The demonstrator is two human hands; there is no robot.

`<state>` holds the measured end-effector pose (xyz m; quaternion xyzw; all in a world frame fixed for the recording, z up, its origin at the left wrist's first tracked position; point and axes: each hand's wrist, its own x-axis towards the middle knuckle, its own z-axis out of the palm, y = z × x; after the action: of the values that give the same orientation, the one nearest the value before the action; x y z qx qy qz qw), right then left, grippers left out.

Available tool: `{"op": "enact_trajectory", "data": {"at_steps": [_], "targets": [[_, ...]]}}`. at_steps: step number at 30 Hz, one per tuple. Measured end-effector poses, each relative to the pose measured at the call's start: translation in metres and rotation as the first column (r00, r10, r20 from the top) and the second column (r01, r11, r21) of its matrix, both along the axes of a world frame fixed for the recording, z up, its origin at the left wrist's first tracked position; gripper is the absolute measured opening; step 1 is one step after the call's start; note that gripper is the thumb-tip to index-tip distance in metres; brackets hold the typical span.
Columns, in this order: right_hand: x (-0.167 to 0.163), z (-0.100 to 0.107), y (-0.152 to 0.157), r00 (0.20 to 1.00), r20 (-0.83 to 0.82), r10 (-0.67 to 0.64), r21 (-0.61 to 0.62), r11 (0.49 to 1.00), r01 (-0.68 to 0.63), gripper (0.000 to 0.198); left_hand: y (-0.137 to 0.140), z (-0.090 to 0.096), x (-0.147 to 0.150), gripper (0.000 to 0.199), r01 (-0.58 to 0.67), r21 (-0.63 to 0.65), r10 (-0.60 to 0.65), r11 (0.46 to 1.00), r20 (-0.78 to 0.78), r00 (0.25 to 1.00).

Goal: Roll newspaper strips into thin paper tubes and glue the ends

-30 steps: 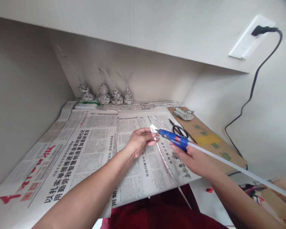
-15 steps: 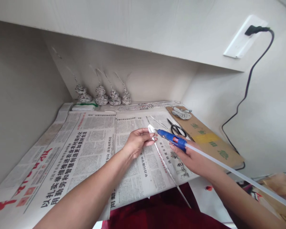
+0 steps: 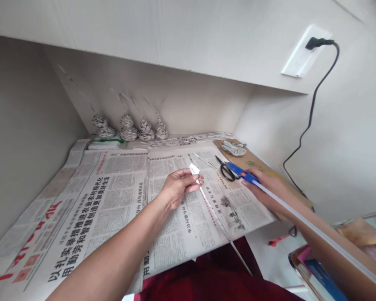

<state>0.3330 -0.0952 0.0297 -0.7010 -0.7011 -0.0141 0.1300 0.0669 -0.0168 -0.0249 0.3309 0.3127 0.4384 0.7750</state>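
Observation:
My left hand (image 3: 183, 184) pinches a thin rolled newspaper stick (image 3: 216, 217) near its upper end, where a flat white paper flap (image 3: 194, 169) stands out past the fingertips. The stick slants down to the right, over the table's front edge. My right hand (image 3: 260, 186) is wrapped round a blue hot glue gun (image 3: 235, 169), whose long translucent glue stick (image 3: 303, 223) sticks out of the back. The glue gun's nose is above the black-handled scissors (image 3: 228, 172), apart from the paper flap. A short paper piece (image 3: 203, 159) lies left of the scissors.
Newspaper sheets (image 3: 119, 188) cover the table. Several woven paper gourds (image 3: 128, 128) and a bundle of paper sticks (image 3: 188, 140) stand or lie at the back. Grey gloves (image 3: 234, 148) rest on cardboard (image 3: 252, 163). A black power cord (image 3: 311, 106) hangs at right.
My right hand has drawn the glue gun away from the paper flap, to the right, over the scissors. My left hand keeps its pinch on the paper stick. The view has shifted slightly.

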Motion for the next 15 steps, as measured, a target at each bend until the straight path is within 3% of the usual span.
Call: {"op": "enact_trajectory", "data": {"at_steps": [8, 11, 15], "targets": [[0.136, -0.011, 0.0, 0.974, 0.201, 0.1, -0.112, 0.991, -0.079, 0.033, -0.002, 0.001, 0.0, 0.02, 0.001, -0.018, -0.002, 1.0, -0.037, 0.999], [0.16, -0.015, -0.002, 0.977, 0.193, 0.089, -0.143, 0.988, -0.062, 0.031, -0.001, -0.001, 0.001, 0.02, -0.008, -0.029, 0.007, 1.0, -0.047, 0.999], [0.166, -0.018, 0.003, 0.976, 0.209, 0.058, -0.133, 0.991, -0.031, 0.035, 0.0, -0.001, 0.002, 0.018, -0.002, -0.036, 0.0, 0.999, -0.053, 0.999]]}}
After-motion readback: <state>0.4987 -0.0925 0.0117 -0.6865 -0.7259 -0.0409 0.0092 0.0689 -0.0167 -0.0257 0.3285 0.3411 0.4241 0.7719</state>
